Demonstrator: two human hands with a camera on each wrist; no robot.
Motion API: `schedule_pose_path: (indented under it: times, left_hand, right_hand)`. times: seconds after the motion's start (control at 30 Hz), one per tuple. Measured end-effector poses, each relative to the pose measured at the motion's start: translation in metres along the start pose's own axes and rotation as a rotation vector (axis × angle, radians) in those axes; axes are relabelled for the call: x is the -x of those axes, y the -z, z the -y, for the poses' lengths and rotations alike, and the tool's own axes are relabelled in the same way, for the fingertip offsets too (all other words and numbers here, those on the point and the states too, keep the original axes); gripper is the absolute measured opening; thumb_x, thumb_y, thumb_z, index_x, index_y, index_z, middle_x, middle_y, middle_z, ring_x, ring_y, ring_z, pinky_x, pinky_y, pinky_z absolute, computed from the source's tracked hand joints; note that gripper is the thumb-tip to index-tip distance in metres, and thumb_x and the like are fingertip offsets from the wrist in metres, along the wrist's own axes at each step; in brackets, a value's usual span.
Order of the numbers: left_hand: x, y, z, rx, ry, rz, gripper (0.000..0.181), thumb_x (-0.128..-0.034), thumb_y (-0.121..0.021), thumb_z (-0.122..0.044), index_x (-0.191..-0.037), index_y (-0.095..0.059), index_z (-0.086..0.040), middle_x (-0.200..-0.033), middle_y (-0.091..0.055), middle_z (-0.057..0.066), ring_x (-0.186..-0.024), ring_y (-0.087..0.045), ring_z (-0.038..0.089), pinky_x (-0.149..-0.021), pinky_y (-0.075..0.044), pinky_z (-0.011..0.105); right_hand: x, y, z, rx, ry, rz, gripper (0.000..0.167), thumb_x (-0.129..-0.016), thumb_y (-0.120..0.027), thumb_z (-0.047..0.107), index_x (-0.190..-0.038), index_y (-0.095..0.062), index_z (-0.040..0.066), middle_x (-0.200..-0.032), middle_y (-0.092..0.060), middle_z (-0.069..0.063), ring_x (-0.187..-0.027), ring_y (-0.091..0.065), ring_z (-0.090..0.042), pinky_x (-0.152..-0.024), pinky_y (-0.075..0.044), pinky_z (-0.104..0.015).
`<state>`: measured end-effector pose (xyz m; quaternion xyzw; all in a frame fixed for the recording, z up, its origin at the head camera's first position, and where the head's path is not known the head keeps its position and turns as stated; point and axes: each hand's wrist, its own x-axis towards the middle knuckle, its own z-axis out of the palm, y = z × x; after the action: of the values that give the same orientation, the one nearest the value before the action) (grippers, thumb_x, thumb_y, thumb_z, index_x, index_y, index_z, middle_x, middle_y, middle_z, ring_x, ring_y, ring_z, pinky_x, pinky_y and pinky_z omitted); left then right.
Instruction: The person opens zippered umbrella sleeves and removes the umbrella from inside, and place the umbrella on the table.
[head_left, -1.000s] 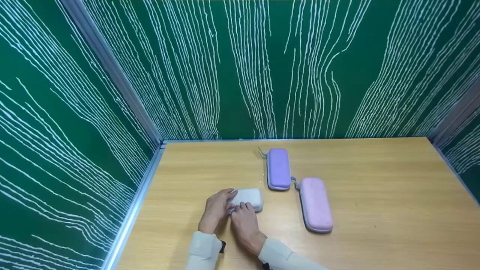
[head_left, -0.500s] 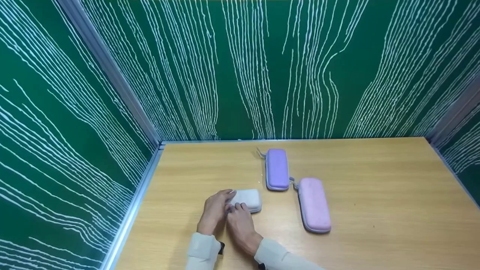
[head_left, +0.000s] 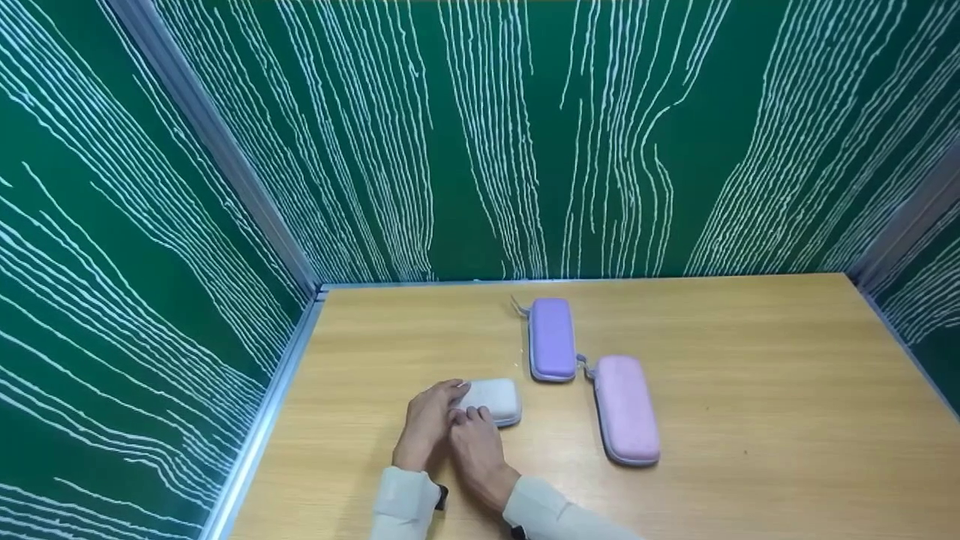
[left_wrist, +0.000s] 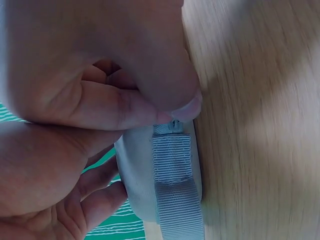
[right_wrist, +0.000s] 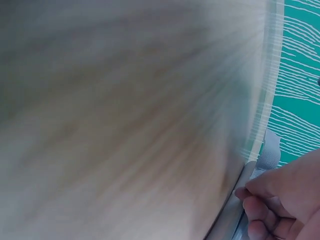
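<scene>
A small light grey zip case (head_left: 493,400) lies on the table, in front of the person. My left hand (head_left: 429,420) holds its left end, with fingers on the far side. The right hand (head_left: 478,444) is at the near left corner; in the left wrist view its thumb and finger pinch at the zipper slider (left_wrist: 172,126), and the pull itself is hidden. Below that slider, a grey ribbed fabric strap (left_wrist: 175,175) hangs from the case's end. In the right wrist view the right hand's curled fingers (right_wrist: 257,212) are against the case's side (right_wrist: 232,217).
On the wooden table (head_left: 765,375), a purple zip case (head_left: 551,339) lies behind and right of the grey one. A pink zip case (head_left: 628,410) lies farther right and nearer. Green panels (head_left: 600,135) with white wavy lines stand at the back and sides.
The right hand has slid a little left along the grey case's near edge to its left corner. The left hand stays on the case. The whole head view has shifted slightly.
</scene>
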<state>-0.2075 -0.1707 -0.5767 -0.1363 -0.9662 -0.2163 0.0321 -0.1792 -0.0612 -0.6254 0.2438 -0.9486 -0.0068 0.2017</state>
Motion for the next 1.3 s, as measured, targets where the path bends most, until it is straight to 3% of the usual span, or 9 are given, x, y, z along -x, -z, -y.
schedule_pose_path:
  times: [0.33, 0.6, 0.73, 0.83, 0.93, 1.07, 1.13, 1.3]
  left_hand:
    - [0.001, 0.001, 0.000, -0.011, -0.026, -0.029, 0.042, -0.0886, -0.074, 0.007, -0.129, -0.075, -0.004, -0.135, -0.071, 0.016, -0.124, -0.068, 0.037, -0.106, -0.054, 0.048]
    - [0.001, 0.001, 0.000, -0.022, -0.014, 0.007, 0.043, -0.0888, -0.076, 0.005, -0.131, -0.074, -0.005, -0.137, -0.070, 0.014, -0.127, -0.066, 0.036, -0.107, -0.053, 0.048]
    - [0.001, 0.002, -0.001, -0.014, -0.006, 0.028, 0.045, -0.0899, -0.076, 0.004, -0.134, -0.073, -0.006, -0.140, -0.068, 0.015, -0.129, -0.064, 0.038, -0.109, -0.052, 0.051]
    - [0.001, 0.002, 0.000, 0.019, 0.032, 0.067, 0.047, -0.0927, -0.074, 0.001, -0.138, -0.069, -0.006, -0.145, -0.064, 0.017, -0.134, -0.060, 0.040, -0.112, -0.048, 0.056]
    - [0.000, 0.002, 0.002, 0.020, 0.045, 0.097, 0.046, -0.0952, -0.073, -0.002, -0.141, -0.067, -0.006, -0.147, -0.063, 0.017, -0.136, -0.059, 0.041, -0.112, -0.047, 0.059]
    - [-0.001, 0.004, 0.005, -0.013, 0.016, 0.123, 0.045, -0.0964, -0.074, -0.005, -0.141, -0.067, -0.006, -0.146, -0.064, 0.016, -0.134, -0.060, 0.039, -0.107, -0.050, 0.061]
    - [-0.002, 0.005, 0.005, -0.027, 0.003, 0.135, 0.045, -0.0964, -0.074, -0.006, -0.141, -0.067, -0.007, -0.146, -0.064, 0.015, -0.134, -0.060, 0.039, -0.105, -0.051, 0.062]
    - [-0.003, 0.006, 0.005, -0.032, -0.013, 0.145, 0.046, -0.0959, -0.075, -0.006, -0.141, -0.067, -0.006, -0.146, -0.064, 0.014, -0.134, -0.060, 0.038, -0.105, -0.051, 0.061]
  right_hand:
    - [0.000, -0.004, 0.005, 0.008, -0.041, -0.054, 0.009, -0.083, -0.072, 0.015, -0.089, -0.078, 0.012, -0.076, -0.066, 0.004, -0.073, -0.059, -0.016, -0.070, -0.041, -0.029]
    - [0.002, 0.001, 0.000, -0.028, -0.033, -0.017, 0.009, -0.084, -0.073, 0.013, -0.091, -0.078, 0.012, -0.079, -0.067, 0.004, -0.075, -0.060, -0.018, -0.070, -0.042, -0.030]
    - [0.006, 0.006, -0.007, -0.133, -0.043, 0.018, 0.004, -0.085, -0.076, 0.012, -0.088, -0.079, 0.013, -0.080, -0.070, 0.003, -0.076, -0.063, -0.019, -0.071, -0.044, -0.032]
    - [0.010, 0.010, -0.013, -0.236, -0.066, 0.026, 0.006, -0.087, -0.075, 0.013, -0.082, -0.078, 0.011, -0.078, -0.071, 0.000, -0.075, -0.065, -0.022, -0.072, -0.049, -0.034]
    - [0.014, 0.011, -0.021, -0.320, -0.100, -0.017, 0.009, -0.086, -0.074, 0.012, -0.079, -0.077, 0.009, -0.076, -0.069, -0.002, -0.074, -0.065, -0.024, -0.071, -0.051, -0.037]
    - [0.017, 0.010, -0.035, -0.419, -0.175, -0.104, 0.001, -0.083, -0.075, 0.008, -0.082, -0.075, 0.007, -0.078, -0.064, -0.005, -0.074, -0.062, -0.026, -0.070, -0.051, -0.040]
    - [0.018, 0.010, -0.044, -0.475, -0.225, -0.131, 0.011, -0.079, -0.078, 0.005, -0.088, -0.073, 0.006, -0.084, -0.061, -0.006, -0.078, -0.060, -0.027, -0.071, -0.051, -0.042]
    - [0.019, 0.009, -0.068, -0.582, -0.293, -0.135, 0.056, -0.069, -0.087, 0.003, -0.121, -0.067, 0.001, -0.115, -0.063, -0.017, -0.102, -0.063, -0.035, -0.088, -0.055, -0.050]
